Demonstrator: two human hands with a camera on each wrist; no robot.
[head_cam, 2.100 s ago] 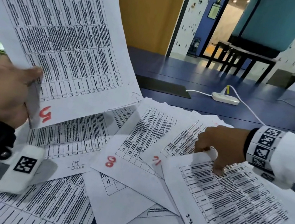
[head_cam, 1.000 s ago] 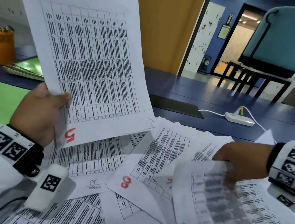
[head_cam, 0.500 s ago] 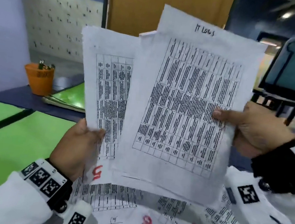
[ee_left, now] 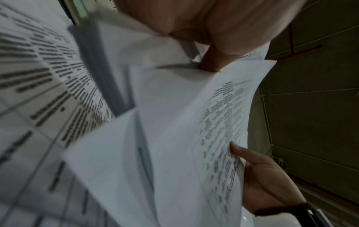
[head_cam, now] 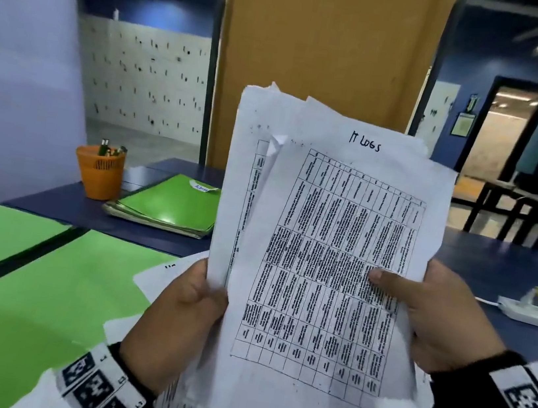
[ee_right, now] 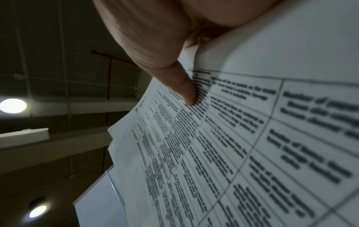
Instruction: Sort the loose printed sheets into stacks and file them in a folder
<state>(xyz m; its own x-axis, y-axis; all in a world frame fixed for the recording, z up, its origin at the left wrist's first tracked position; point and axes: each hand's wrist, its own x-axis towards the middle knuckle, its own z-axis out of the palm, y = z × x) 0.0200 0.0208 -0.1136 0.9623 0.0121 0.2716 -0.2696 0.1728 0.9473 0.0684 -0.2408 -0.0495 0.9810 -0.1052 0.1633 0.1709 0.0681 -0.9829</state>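
Observation:
I hold a bunch of printed table sheets (head_cam: 321,263) upright in front of me with both hands. The front sheet is headed "IT LOGS" in handwriting. My left hand (head_cam: 185,323) grips the bunch at its lower left edge, thumb in front. My right hand (head_cam: 419,308) grips the right edge, thumb pressed on the front sheet's table. The right wrist view shows that thumb (ee_right: 184,89) on the printed sheet (ee_right: 252,153). In the left wrist view the sheets (ee_left: 174,122) fill the frame and my right hand (ee_left: 262,176) shows at their far edge. More loose sheets (head_cam: 164,272) lie on the table below.
An open green folder (head_cam: 24,290) lies flat at the left. Closed green folders (head_cam: 170,204) are stacked beyond it beside an orange pen cup (head_cam: 99,169). A white power strip (head_cam: 535,314) with its cable sits at the right on the blue table (head_cam: 494,266).
My right hand lifted the "IT LOGS" sheet off the table and brought it against the sheet in my left hand. Both hands now hold the sheets together, raised upright.

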